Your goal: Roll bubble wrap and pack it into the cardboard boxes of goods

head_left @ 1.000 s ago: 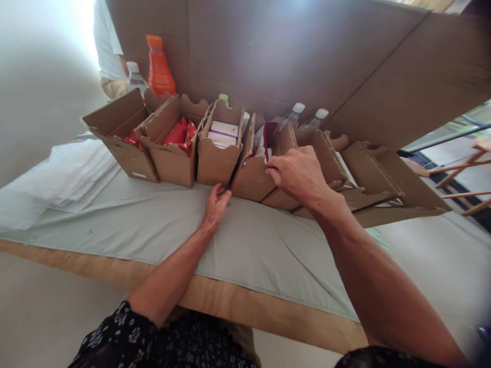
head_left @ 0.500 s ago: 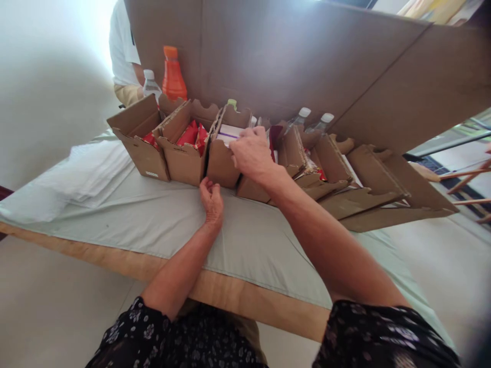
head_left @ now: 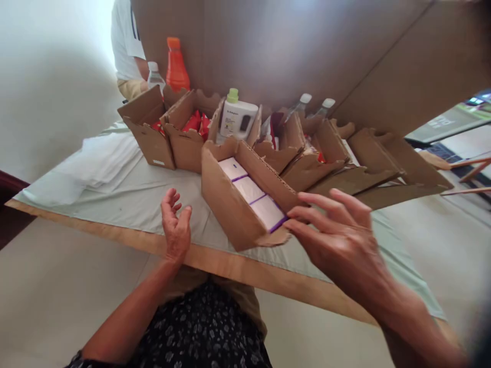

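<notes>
- One pulled-out cardboard box (head_left: 220,204) lies askew between the hands, in front of a row of similar boxes.
- Right hand (head_left: 343,237): bent fingers at the box's near right corner; whether they grip it, I cannot tell.
- Left hand (head_left: 176,227): empty, fingers parted, just left of the box, apart from it.
- Three white packs (head_left: 250,190) with purple edges inside it.
- Behind: one green-capped white bottle (head_left: 238,118), one orange bottle (head_left: 177,69), three white-capped clear bottles (head_left: 155,79).
- Two boxes (head_left: 187,152) left of the white bottle.
</notes>
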`<state>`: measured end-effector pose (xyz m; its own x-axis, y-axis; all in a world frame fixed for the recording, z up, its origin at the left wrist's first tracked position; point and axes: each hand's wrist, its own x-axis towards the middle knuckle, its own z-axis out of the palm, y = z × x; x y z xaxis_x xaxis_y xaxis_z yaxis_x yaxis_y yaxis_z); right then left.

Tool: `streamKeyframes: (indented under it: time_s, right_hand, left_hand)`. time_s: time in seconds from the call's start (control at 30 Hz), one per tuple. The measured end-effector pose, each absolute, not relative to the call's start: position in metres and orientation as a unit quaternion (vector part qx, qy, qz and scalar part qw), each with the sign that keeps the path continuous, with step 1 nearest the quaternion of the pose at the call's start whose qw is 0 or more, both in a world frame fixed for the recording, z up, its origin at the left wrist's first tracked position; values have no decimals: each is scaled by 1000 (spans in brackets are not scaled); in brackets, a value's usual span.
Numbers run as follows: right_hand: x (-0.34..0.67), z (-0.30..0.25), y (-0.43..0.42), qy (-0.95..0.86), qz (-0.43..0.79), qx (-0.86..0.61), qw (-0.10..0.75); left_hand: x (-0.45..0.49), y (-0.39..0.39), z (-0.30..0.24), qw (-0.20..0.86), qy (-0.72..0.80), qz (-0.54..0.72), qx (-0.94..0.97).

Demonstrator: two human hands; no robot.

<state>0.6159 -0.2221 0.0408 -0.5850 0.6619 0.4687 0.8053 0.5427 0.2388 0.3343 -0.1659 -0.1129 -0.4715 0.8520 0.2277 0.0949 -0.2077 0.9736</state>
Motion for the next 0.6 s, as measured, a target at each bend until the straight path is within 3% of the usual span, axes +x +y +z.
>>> streamKeyframes:
  time_s: [0.13, 0.33, 0.6]
  right_hand:
    - [670, 17, -259, -744, -257, -564, 252]
    - [666, -45, -283, -748, 20, -614, 252]
    - [654, -79, -220, -603, 65, -699, 379]
  left_hand:
    - [337, -193, -116, 319, 543, 594, 500]
    - [350, -192, -112, 416, 508, 532, 534]
    - [393, -167, -110, 447, 460, 573, 510]
